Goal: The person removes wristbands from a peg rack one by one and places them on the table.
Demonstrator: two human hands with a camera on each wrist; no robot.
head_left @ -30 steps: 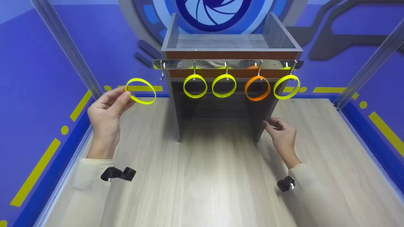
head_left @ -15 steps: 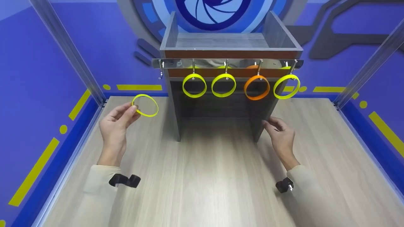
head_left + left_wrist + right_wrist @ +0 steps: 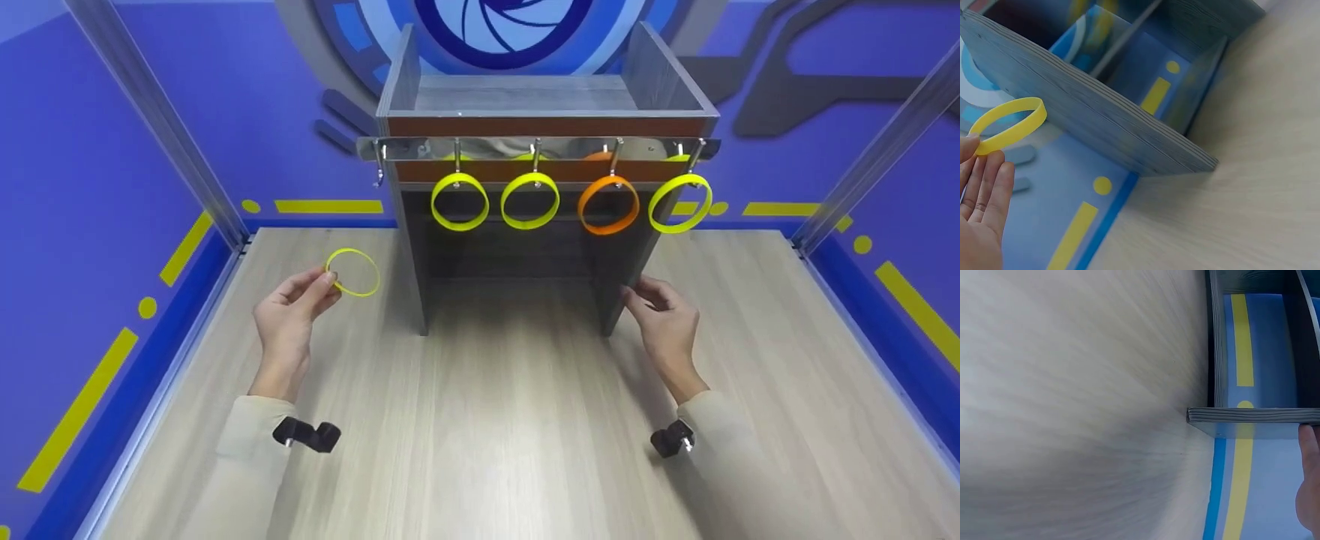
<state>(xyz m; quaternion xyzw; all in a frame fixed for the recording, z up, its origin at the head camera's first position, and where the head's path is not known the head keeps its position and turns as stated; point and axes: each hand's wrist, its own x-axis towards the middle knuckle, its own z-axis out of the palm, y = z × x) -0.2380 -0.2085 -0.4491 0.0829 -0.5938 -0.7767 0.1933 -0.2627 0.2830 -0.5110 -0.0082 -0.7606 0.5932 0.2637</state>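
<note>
My left hand (image 3: pixel 292 311) pinches a yellow wristband (image 3: pixel 1016 133) between thumb and fingers, to the left of a grey wooden shelf unit (image 3: pixel 411 262) and apart from it. Low at the unit's right side, my right hand (image 3: pixel 666 319) touches the side panel (image 3: pixel 1252 415) with its fingertips, fingers loosely bent; most of it is out of the right wrist view. Across the unit's front runs a metal hook rail (image 3: pixel 570 148). Two yellow wristbands, an orange wristband (image 3: pixel 607 230) and another yellow wristband (image 3: pixel 679 229) hang from it. The leftmost hook (image 3: pixel 379 165) is bare.
The unit stands on a light wood-grain tabletop (image 3: pixel 495 420). Blue-purple printed walls (image 3: pixel 247 97) enclose it at the back and sides, with metal posts (image 3: pixel 154 112) at the corners. Black camera mounts (image 3: pixel 307 435) are strapped to both sleeves.
My left hand has come down and slightly to the right with the yellow wristband, away from the rail's height. My right hand stays at the side panel. The hanging wristbands have not changed.
</note>
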